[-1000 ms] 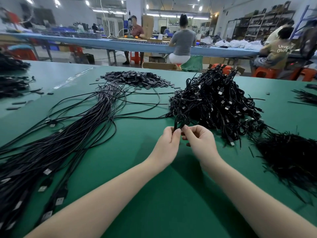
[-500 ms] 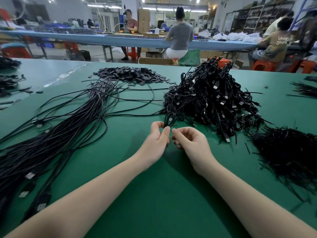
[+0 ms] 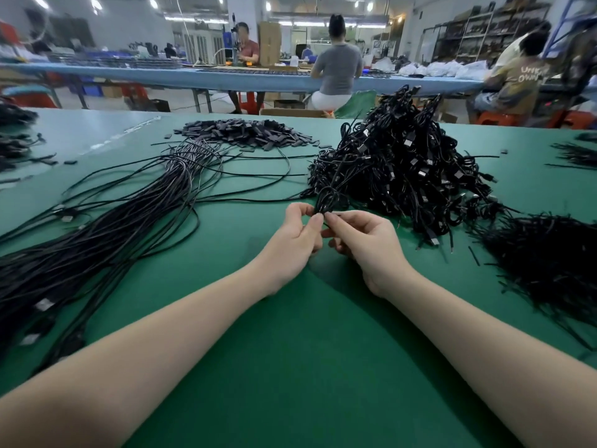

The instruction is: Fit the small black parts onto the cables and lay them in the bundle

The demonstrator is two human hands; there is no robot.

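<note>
My left hand [image 3: 295,236] and my right hand [image 3: 365,244] meet at the middle of the green table [image 3: 290,367]. Both pinch a small coiled black cable [image 3: 328,200] at its lower end, fingertips nearly touching. The coil stands up just in front of a tall heap of coiled black cables [image 3: 407,166]. A long bundle of straightened cables [image 3: 106,234] stretches away to the left. A flat pile of small black parts [image 3: 245,134] lies at the far middle. What sits between my fingertips is too small to make out.
A mound of thin black ties [image 3: 546,266] lies at the right. More black cables [image 3: 16,137] sit on the far left. Behind the table runs a blue workbench [image 3: 226,79] with several people seated at it.
Both hands stay together on the coiled cable and have shifted slightly; my fingers have worked closer round its lower end. The camera has tilted a little.
</note>
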